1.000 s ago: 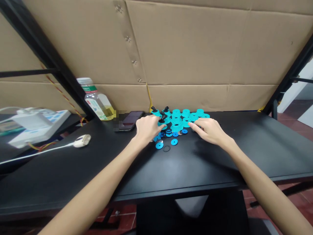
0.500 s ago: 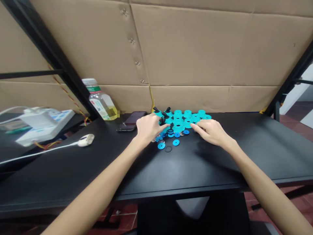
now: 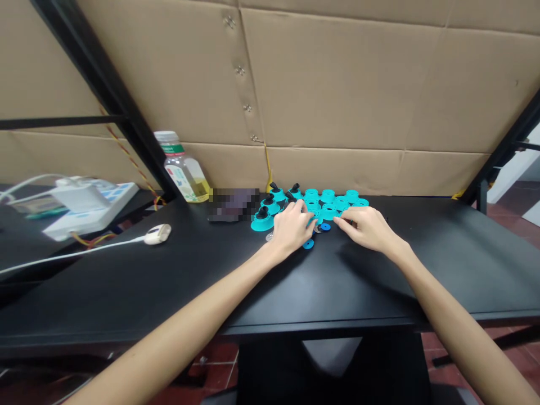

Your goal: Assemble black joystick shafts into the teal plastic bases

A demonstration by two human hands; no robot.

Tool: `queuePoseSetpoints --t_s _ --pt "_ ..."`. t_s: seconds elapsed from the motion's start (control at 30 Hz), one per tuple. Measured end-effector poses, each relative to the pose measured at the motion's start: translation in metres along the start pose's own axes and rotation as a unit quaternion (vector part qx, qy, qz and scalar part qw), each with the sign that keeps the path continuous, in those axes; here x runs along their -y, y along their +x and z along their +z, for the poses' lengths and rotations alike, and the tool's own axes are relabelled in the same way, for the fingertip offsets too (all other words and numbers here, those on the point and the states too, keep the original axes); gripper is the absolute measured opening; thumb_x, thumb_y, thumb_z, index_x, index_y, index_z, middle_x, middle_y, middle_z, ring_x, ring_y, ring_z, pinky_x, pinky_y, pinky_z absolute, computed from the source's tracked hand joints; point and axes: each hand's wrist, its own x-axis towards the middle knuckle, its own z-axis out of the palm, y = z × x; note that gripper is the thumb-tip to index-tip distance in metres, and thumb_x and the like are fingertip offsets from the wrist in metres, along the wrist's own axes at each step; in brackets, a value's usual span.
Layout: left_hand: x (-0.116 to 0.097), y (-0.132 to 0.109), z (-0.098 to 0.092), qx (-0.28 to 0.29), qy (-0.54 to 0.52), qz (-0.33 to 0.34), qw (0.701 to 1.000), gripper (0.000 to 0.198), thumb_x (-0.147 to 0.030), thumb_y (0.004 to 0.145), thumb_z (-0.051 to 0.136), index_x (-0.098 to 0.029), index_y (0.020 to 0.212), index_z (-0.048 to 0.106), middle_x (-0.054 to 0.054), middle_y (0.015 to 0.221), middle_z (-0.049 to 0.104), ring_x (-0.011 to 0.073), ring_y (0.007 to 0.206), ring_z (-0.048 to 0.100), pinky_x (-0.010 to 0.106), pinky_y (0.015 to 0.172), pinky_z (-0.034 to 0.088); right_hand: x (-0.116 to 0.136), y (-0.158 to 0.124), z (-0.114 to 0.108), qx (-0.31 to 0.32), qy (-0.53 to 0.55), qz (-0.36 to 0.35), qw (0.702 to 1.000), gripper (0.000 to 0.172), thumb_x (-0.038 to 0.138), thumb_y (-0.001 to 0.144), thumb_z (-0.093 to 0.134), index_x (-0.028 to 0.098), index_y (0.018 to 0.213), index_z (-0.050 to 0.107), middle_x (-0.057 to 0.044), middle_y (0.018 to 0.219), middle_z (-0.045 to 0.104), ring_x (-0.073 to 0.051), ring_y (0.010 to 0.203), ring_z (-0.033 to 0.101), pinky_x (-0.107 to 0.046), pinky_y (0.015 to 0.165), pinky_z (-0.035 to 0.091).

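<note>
Left hand [image 3: 291, 228]: palm down on the black table [image 3: 261, 281], fingers curled narrow over small parts; whether they grip anything cannot be told.
Right hand [image 3: 367, 228]: at 3 o'clock of the left and close beside it, fingers narrow and nearly flat, tips at the near edge of the parts, nothing visibly held.
Teal rings [image 3: 333, 199]: a tight cluster at 12 o'clock of both hands, lying flat near the table's far edge.
Knobbed teal base [image 3: 262, 220]: at 9 o'clock of the left hand, upright and just beside it; more knobbed pieces [image 3: 276, 193] stand behind it.
Blue discs [image 3: 308, 244]: one lies at the left hand's 4 o'clock, another between the two hands.
Plastic bottle [image 3: 183, 169]: upright at 10 o'clock of the cluster, well apart, holding yellowish liquid.
White power strip [image 3: 90, 205]: far out at 9 o'clock, with a small white corded gadget [image 3: 157, 233] nearer the hands.
Cardboard wall [image 3: 337, 84]: backs the table.
</note>
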Motion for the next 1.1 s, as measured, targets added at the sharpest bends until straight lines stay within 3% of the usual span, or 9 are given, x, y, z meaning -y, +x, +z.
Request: queuePoseSetpoints --t_s 0.27,0.43,0.63,0.77,0.83,0.97,1.1 --pt "0.003 0.002 0.000 0.036 0.005 -0.009 0.999 0.028 -0.032 0.091 0.049 -0.020 0.099 0.073 0.010 0.103 0.061 0.0246 0.094 0.056 0.029 0.061 0.040 0.001 0.000 0.000 0.021 -0.004 0.011 1.000 0.041 0.036 0.095 0.043 0.016 0.060 0.054 -0.001 0.060 0.054 -0.011 0.056 0.041 -0.025 0.056 0.023" --pt "0.006 0.005 0.003 0.030 -0.011 -0.011 0.999 0.024 -0.031 0.090 0.053 -0.022 0.096 0.074 0.007 0.101 0.063 0.0224 0.091 0.058 0.028 0.058 0.038 0.001 0.000 -0.001 0.029 -0.006 0.013 0.999 0.041 0.035 0.095 0.043 0.016 0.060 0.054 0.000 0.060 0.052 -0.010 0.057 0.040 -0.024 0.056 0.022" --pt "0.011 0.006 0.004 -0.021 -0.035 -0.003 0.999 0.022 -0.031 0.091 0.054 -0.024 0.097 0.074 0.004 0.096 0.066 0.0202 0.086 0.059 0.028 0.057 0.037 0.001 -0.001 0.000 0.033 -0.017 0.015 0.999 0.041 0.034 0.094 0.043 0.016 0.058 0.053 0.000 0.058 0.051 -0.010 0.054 0.034 -0.024 0.055 0.021" --pt "0.012 0.006 -0.005 -0.082 -0.068 0.010 0.994 0.020 -0.032 0.090 0.057 -0.024 0.095 0.074 0.004 0.094 0.066 0.0196 0.087 0.059 0.027 0.059 0.037 -0.001 0.000 -0.001 0.033 -0.013 0.017 0.999 0.038 0.033 0.093 0.044 0.016 0.061 0.055 -0.001 0.061 0.055 -0.010 0.057 0.039 -0.023 0.057 0.023" --pt "0.011 0.005 -0.011 -0.085 -0.107 0.024 0.990 0.018 -0.033 0.087 0.061 -0.023 0.093 0.075 0.004 0.096 0.065 0.0182 0.084 0.059 0.027 0.060 0.038 -0.004 0.000 -0.004 0.029 -0.011 0.029 0.999 0.036 0.033 0.093 0.044 0.016 0.064 0.057 -0.001 0.064 0.058 -0.010 0.059 0.043 -0.023 0.058 0.024" --pt "0.007 0.002 -0.021 -0.005 -0.215 0.084 0.973 0.016 -0.035 0.083 0.066 -0.025 0.091 0.076 0.003 0.103 0.062 0.0124 0.071 0.057 0.026 0.064 0.042 -0.010 0.000 -0.013 0.013 -0.015 0.070 0.997 0.036 0.035 0.092 0.046 0.017 0.065 0.059 -0.001 0.063 0.058 -0.011 0.058 0.043 -0.024 0.058 0.025" --pt "0.000 -0.002 -0.024 0.088 -0.258 0.154 0.950 0.014 -0.032 0.081 0.067 -0.025 0.089 0.076 0.003 0.101 0.061 0.0155 0.082 0.059 0.028 0.073 0.044 -0.013 0.000 -0.016 0.011 -0.021 0.087 0.996 0.035 0.035 0.092 0.046 0.017 0.064 0.058 0.000 0.062 0.058 -0.011 0.057 0.043 -0.024 0.057 0.025"
